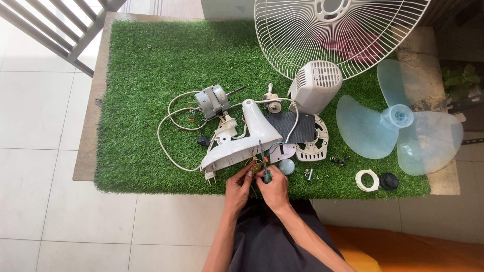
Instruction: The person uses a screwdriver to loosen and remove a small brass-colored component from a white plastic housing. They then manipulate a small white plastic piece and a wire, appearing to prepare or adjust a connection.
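green turf, hands at fan base

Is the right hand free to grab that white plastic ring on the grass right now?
Probably not straight away. The right hand grips a screwdriver at the fan base. The white ring lies in the open to its right beside a black cap, nothing covering it, so the path looks free once the tool is put down.
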